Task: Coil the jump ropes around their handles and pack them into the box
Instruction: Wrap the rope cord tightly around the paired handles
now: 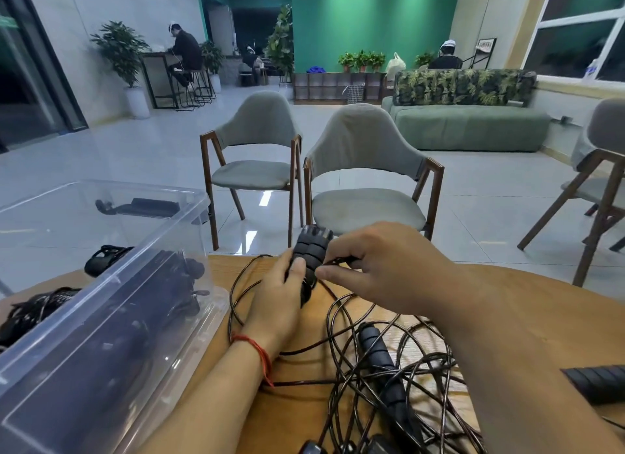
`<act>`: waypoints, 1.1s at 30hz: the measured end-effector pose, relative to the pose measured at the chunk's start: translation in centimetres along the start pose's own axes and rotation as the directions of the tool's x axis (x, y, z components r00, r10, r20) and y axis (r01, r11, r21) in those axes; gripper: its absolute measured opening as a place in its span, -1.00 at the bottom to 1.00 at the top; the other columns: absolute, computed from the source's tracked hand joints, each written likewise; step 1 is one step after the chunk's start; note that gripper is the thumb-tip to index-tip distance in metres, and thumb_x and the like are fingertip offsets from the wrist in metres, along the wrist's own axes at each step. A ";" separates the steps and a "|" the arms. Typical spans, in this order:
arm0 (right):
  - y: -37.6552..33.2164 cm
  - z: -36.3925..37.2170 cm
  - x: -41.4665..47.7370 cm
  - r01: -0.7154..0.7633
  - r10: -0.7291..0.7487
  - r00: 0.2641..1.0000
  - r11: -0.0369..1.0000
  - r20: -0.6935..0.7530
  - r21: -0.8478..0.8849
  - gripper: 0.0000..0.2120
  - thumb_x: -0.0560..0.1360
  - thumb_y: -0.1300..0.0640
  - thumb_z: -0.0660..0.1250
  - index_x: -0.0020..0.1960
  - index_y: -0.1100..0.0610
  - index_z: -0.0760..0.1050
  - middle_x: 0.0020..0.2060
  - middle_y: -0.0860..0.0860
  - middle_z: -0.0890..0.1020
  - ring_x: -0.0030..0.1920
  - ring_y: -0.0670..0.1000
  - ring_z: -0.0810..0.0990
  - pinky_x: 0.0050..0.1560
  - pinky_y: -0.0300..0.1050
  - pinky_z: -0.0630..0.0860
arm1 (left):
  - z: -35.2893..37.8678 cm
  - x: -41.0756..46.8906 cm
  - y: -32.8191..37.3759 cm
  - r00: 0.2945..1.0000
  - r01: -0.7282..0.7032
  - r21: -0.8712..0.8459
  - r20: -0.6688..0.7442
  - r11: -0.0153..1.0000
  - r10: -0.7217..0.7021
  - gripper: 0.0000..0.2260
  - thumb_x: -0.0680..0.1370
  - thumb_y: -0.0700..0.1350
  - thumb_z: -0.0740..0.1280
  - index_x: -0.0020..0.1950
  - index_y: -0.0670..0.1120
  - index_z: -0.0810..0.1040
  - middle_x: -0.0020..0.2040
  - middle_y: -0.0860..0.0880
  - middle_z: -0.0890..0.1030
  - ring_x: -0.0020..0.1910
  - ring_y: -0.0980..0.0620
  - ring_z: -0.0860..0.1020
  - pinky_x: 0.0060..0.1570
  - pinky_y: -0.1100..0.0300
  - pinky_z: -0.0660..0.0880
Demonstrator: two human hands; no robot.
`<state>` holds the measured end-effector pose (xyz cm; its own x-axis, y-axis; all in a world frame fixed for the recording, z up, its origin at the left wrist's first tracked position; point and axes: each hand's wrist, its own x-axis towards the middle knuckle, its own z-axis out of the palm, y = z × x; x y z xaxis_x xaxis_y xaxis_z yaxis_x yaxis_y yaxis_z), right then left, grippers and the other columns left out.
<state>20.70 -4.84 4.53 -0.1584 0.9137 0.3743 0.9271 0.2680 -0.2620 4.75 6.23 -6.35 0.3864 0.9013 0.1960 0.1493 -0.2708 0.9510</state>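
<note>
Left hand (280,294) grips handle (310,249); right (382,267) perhaps rope (340,260).

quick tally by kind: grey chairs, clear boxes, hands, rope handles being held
grey chairs: 3
clear box: 1
hands: 2 (left hand, right hand)
held handle: 1
total: 7

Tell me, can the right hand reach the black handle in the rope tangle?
Probably yes: the black handle lies mostly bare near the right hand, but that hand pinches rope and must let go.
</note>
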 end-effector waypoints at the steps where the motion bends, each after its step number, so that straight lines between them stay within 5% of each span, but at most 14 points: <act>1: 0.1 0.0 0.0 -0.001 0.001 1.000 1.000 -0.011 0.007 -0.77 0.63 -0.26 0.33 -0.16 -0.23 0.52 -0.40 -0.20 0.48 -0.27 -0.15 0.50 -0.31 -0.18 0.26 | 0.0 -0.1 0.0 0.999 -0.010 0.025 0.040 1.000 0.009 -0.76 0.77 0.04 0.19 0.37 0.20 0.57 0.18 0.23 0.65 0.19 0.40 0.54 0.16 0.43 0.44; 3: 0.4 0.0 0.0 0.010 -0.010 1.000 1.000 -0.027 0.022 -0.81 0.63 -0.25 0.35 -0.12 -0.22 0.58 -0.36 -0.22 0.52 -0.25 -0.16 0.53 -0.29 -0.18 0.30 | 0.1 -0.4 -0.2 0.994 -0.019 0.040 0.106 0.999 0.015 -0.63 0.74 0.12 0.18 0.54 0.14 0.49 0.37 0.16 0.61 0.38 0.24 0.50 0.43 0.18 0.43; 6: 0.6 0.2 0.3 0.030 -0.026 0.998 0.998 -0.060 0.055 -0.82 0.63 -0.21 0.39 -0.06 -0.15 0.65 -0.29 -0.24 0.58 -0.20 -0.15 0.58 -0.24 -0.20 0.35 | 0.3 -1.3 0.2 0.987 -0.021 0.062 0.163 0.998 0.010 -0.65 0.69 0.18 0.11 0.34 0.23 0.61 0.16 0.17 0.70 0.21 0.19 0.60 0.27 -0.04 0.56; 9: 1.2 -0.2 0.3 -0.008 0.020 0.993 0.995 -0.116 0.100 -0.88 0.60 -0.20 0.44 -0.09 -0.23 0.59 -0.29 -0.27 0.58 -0.17 -0.16 0.60 -0.21 -0.18 0.39 | 0.9 -2.6 1.7 0.974 -0.011 0.052 0.227 0.999 -0.001 -0.57 0.72 0.32 0.02 0.17 0.25 0.66 -0.03 0.11 0.70 -0.05 0.22 0.62 0.02 0.02 0.56; 13: 2.5 -0.9 -0.4 -0.097 0.116 0.987 0.982 -0.114 0.161 -0.85 0.49 -0.23 0.54 -0.15 -0.29 0.59 -0.24 -0.31 0.64 -0.08 -0.25 0.63 -0.15 -0.41 0.42 | 0.9 -3.6 2.9 0.928 -0.061 0.078 0.371 0.995 0.028 -0.62 0.63 0.43 0.11 0.06 0.28 0.62 -0.11 0.15 0.66 -0.10 0.22 0.59 -0.04 0.07 0.53; 15: 2.9 -0.9 -0.5 -0.130 0.154 0.984 0.966 -0.094 0.222 -0.84 0.44 -0.24 0.58 -0.17 -0.26 0.63 -0.21 -0.30 0.67 -0.09 -0.23 0.65 -0.11 -0.30 0.49 | 0.7 -3.7 2.7 0.889 -0.227 0.150 0.435 0.962 0.142 -0.69 0.54 0.39 0.30 0.23 0.36 0.58 0.00 0.25 0.67 0.03 0.25 0.62 0.01 0.18 0.55; 17: 3.0 -0.7 -0.5 -0.165 0.189 0.979 0.952 -0.074 0.259 -0.81 0.40 -0.26 0.61 -0.19 -0.21 0.67 -0.26 -0.27 0.66 -0.20 -0.19 0.61 -0.16 -0.09 0.55 | 0.7 -3.6 2.2 0.864 -0.330 0.201 0.457 0.922 0.210 -0.53 0.49 0.33 0.46 0.39 0.38 0.50 0.09 0.26 0.67 0.12 0.23 0.64 0.09 0.12 0.62; 21: 3.5 -0.7 -0.7 -0.220 0.237 0.971 0.930 -0.023 0.296 -0.72 0.37 -0.26 0.64 -0.22 -0.09 0.69 -0.49 -0.20 0.50 -0.42 -0.10 0.40 -0.29 -0.10 0.33 | 0.8 -3.7 2.2 0.863 -0.422 0.258 0.407 0.869 0.299 -0.34 0.45 0.33 0.53 0.47 0.28 0.37 0.10 0.16 0.66 0.06 0.17 0.66 0.03 0.07 0.67; 26: 5.0 -1.0 -1.4 -0.397 0.323 0.915 0.825 0.241 0.403 -0.72 0.37 -0.12 0.69 -0.19 0.04 0.70 -0.40 -0.08 0.61 -0.38 -0.14 0.45 -0.27 -0.15 0.33 | 1.1 -4.3 2.6 0.795 -0.529 0.205 0.459 0.823 0.397 -0.08 0.40 0.20 0.64 0.59 0.23 0.15 0.20 0.09 0.67 0.04 0.15 0.69 -0.01 0.15 0.68; 30: 6.3 -0.4 -2.1 -0.513 0.324 0.841 0.734 0.434 0.445 -0.68 0.36 -0.11 0.70 -0.20 0.05 0.64 -0.34 0.02 0.51 -0.27 0.00 0.37 -0.25 -0.08 0.22 | 1.7 -4.6 2.3 0.716 -0.623 0.158 0.509 0.766 0.478 -0.07 0.42 0.15 0.65 0.61 0.19 0.14 0.16 0.02 0.69 0.00 0.09 0.71 -0.05 0.13 0.67; 33: 6.9 0.3 -2.2 -0.539 0.304 0.829 0.658 0.470 0.525 -0.69 0.42 -0.11 0.67 -0.12 0.07 0.64 -0.24 0.12 0.55 -0.19 0.09 0.44 -0.17 -0.02 0.33 | 1.6 -4.4 1.7 0.705 -0.629 0.097 0.490 0.771 0.513 -0.10 0.44 0.18 0.62 0.62 0.16 0.15 0.20 0.01 0.68 0.06 0.05 0.71 -0.02 0.06 0.69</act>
<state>27.35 -4.92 1.67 -0.0089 0.9822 -0.1875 0.5175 -0.1559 -0.8413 4.74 1.24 -5.93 0.7950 0.3304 0.5087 -0.0399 -0.8084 0.5873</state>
